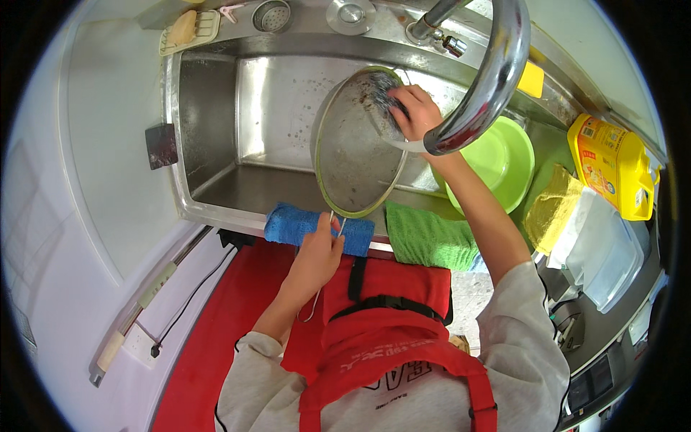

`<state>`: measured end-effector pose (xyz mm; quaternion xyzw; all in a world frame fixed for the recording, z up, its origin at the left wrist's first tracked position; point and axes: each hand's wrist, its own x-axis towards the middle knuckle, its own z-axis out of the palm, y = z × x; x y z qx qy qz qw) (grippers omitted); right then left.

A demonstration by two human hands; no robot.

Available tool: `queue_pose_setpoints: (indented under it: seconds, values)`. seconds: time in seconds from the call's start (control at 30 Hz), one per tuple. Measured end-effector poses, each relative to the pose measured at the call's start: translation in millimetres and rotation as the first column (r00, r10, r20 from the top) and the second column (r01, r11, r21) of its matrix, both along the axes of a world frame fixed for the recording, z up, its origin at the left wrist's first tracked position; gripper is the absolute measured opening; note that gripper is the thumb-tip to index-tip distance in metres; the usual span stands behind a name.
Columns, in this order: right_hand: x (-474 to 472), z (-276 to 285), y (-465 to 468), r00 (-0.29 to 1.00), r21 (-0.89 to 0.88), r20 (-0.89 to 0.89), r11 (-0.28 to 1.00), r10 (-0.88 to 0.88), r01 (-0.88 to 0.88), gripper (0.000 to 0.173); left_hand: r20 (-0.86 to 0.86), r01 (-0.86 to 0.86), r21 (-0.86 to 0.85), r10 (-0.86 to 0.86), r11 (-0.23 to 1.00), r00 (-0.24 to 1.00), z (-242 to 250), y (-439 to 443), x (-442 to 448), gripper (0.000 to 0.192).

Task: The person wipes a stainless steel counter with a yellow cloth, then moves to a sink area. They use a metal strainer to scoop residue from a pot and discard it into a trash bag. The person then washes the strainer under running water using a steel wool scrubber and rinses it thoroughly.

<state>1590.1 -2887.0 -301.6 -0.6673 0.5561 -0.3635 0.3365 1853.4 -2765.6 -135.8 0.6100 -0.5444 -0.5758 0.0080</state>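
Over the stainless steel sink (270, 113) tilts a large round wire-handled strainer (356, 156) with a green rim. Its grey face carries dark stains, mostly at the far end. My left hand (318, 248) grips the wire handle (341, 227) at the sink's front edge; the handle's looped end shows below the wrist. My right hand (418, 113) presses a steel wool scourer (386, 97) against the far part of the strainer, and its fingers partly cover the scourer. Water (402, 144) runs from the curved chrome faucet (486, 102) onto the strainer beside my right wrist.
A green basin (494, 167) sits at the sink's right end. Blue (291, 224) and green (426, 235) towels drape over the front edge. On the right stand a yellow jug (615, 167) and plastic containers (610, 264). A soap dish (208, 32) and drain strainer (271, 17) line the back ledge.
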Motion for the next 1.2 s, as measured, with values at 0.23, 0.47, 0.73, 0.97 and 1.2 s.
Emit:
queue_pose_setpoints:
  seconds: [0.23,0.47,0.73,0.97,1.2]
  values:
    - [38,-25,33,0.956,0.347,-0.264,0.937,0.125,-0.027,0.038,0.048,-0.048,0.019,0.047,0.999,0.998,0,-4,-1,0.022]
    - [115,9,80,0.748,0.526,0.599,0.844,-0.285,-0.100,0.027,0.074,0.120,-0.203,-0.107,0.972,0.991,-45,-2,0,0.025]
    - [-1,-12,32,0.879,0.395,-0.327,0.895,0.347,-0.207,0.031,-0.037,0.009,-0.076,-0.012,0.997,0.999,-52,9,-7,0.027]
    - [94,17,67,0.990,0.512,0.095,0.848,0.102,-0.136,0.031,-0.002,0.082,-0.187,-0.083,0.979,0.997,-68,9,-5,0.028]
    - [50,-2,65,0.872,0.451,-0.046,0.789,0.488,-0.417,0.027,-0.044,-0.045,0.061,0.048,0.997,0.998,-72,25,3,0.031]
